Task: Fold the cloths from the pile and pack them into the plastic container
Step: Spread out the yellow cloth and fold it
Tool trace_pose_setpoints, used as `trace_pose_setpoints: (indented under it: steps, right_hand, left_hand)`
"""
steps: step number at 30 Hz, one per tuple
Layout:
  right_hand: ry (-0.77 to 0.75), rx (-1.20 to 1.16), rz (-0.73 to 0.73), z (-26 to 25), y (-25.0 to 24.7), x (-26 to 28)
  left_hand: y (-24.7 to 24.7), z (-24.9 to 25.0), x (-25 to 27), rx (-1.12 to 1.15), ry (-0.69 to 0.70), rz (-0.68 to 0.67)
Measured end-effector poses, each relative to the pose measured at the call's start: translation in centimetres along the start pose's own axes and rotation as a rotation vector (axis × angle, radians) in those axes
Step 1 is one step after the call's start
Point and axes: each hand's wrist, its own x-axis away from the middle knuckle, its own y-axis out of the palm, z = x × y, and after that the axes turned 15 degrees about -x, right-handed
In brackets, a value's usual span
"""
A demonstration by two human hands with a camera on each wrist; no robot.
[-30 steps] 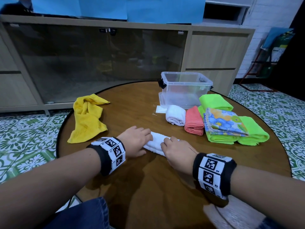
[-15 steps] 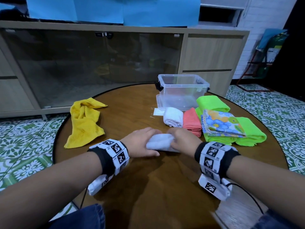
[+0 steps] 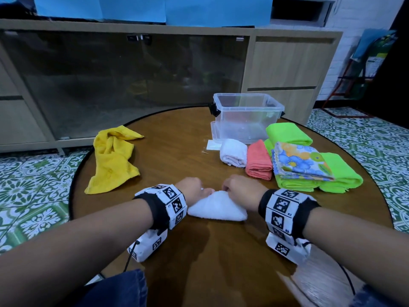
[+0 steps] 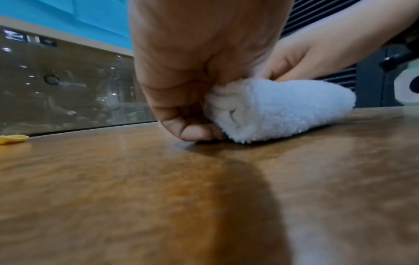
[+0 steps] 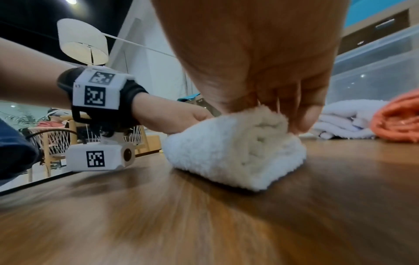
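Observation:
A small white cloth (image 3: 218,207) lies rolled on the round wooden table (image 3: 177,138), near its front. My left hand (image 3: 194,191) grips its left end, fingers curled round the roll (image 4: 272,109). My right hand (image 3: 239,189) pinches the right end from above (image 5: 238,143). The clear plastic container (image 3: 245,118) stands open at the far side, nothing visible inside. Beside it lie a folded white cloth (image 3: 233,151), a coral one (image 3: 259,162), green ones (image 3: 340,173) and a flowered one (image 3: 298,160). An unfolded yellow cloth (image 3: 112,158) lies at the left.
A long cabinet with dark glass doors (image 3: 132,85) stands behind the table. Green patterned floor tiles (image 3: 28,185) surround it. A small white paper (image 3: 212,145) lies by the container's front. My knee in blue denim (image 3: 124,289) sits under the near edge.
Both hands have drawn together and pulled back toward me, rolling the white cloth from a flat strip into a compact bundle. The other cloths have not moved.

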Motion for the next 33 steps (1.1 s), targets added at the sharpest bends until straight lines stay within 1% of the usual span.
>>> trace_pose_setpoints:
  steps: [1,2,3,4,6,7,9,11,13,15,19,21,23,24,26,27,28,30,33]
  right_hand:
    - [-0.032,0.046,0.071,-0.2,-0.3,0.1]
    - [-0.075,0.057,0.112,-0.4,-0.4,0.3]
    - [-0.112,0.055,0.086,-0.5,-0.3,0.6]
    - [-0.137,0.060,-0.007,-0.7,-0.1,1.1]
    - [-0.122,0.113,-0.243,-1.1,0.7,2.0]
    - [-0.098,0.124,-0.304,-1.1,0.9,2.2]
    - [-0.053,0.075,-0.351,-1.1,0.7,2.0]
    - [-0.031,-0.006,-0.368,-1.4,0.0,1.2]
    - [-0.036,-0.074,-0.316,-1.4,-0.7,0.4]
    - [-0.041,-0.118,-0.266,-0.9,-0.9,-0.1]
    - [-0.062,-0.264,-0.241,0.1,-1.8,-0.3]
    - [-0.062,-0.286,-0.166,0.5,-3.1,-0.7]
    - [-0.033,-0.242,-0.007,1.2,-5.2,-1.4]
    - [0.007,-0.247,0.095,1.7,-6.6,-1.8]
    - [0.149,-0.319,0.286,2.8,-9.7,-3.0]
    - [0.231,-0.343,0.343,3.5,-11.1,-3.6]
    - [0.302,-0.344,0.375,4.3,-12.2,-4.2]
    - [0.387,-0.330,0.423,5.9,-13.2,-5.5]
    - [0.438,-0.299,0.459,7.2,-11.7,-6.7]
  left_hand:
    - [0.0,0.1,0.0,-0.021,-0.013,0.003]
    - [0.0,0.1,0.0,-0.036,-0.029,-0.004]
    - [0.0,0.1,0.1,-0.056,-0.038,-0.012]
    - [0.0,0.2,0.1,-0.074,-0.052,-0.024]
    - [0.0,0.4,0.5,-0.126,-0.075,-0.035]
    - [0.0,0.5,0.6,-0.158,-0.085,-0.040]
    - [-0.1,0.6,0.9,-0.179,-0.094,-0.053]
    - [0.1,0.3,0.6,-0.173,-0.075,-0.063]
    - [0.4,-0.2,0.5,-0.135,-0.047,-0.033]
    - [0.5,-0.7,0.9,-0.052,-0.029,0.029]
    - [-0.3,-1.0,1.9,0.007,0.061,0.262]
    - [-1.7,-1.5,1.5,0.079,0.069,0.340]
    - [-3.6,-2.8,0.4,0.151,-0.002,0.388]
    - [-4.7,-3.6,-0.2,0.127,-0.047,0.390]
    - [-6.5,-5.9,-1.9,-0.025,-0.124,0.355]
    - [-7.2,-7.2,-2.7,-0.119,-0.168,0.335]
    - [-7.6,-8.5,-3.5,-0.197,-0.218,0.310]
    - [-7.8,-10.7,-4.5,-0.293,-0.323,0.286]
    - [-6.3,-13.8,-5.2,-0.285,-0.501,0.213]
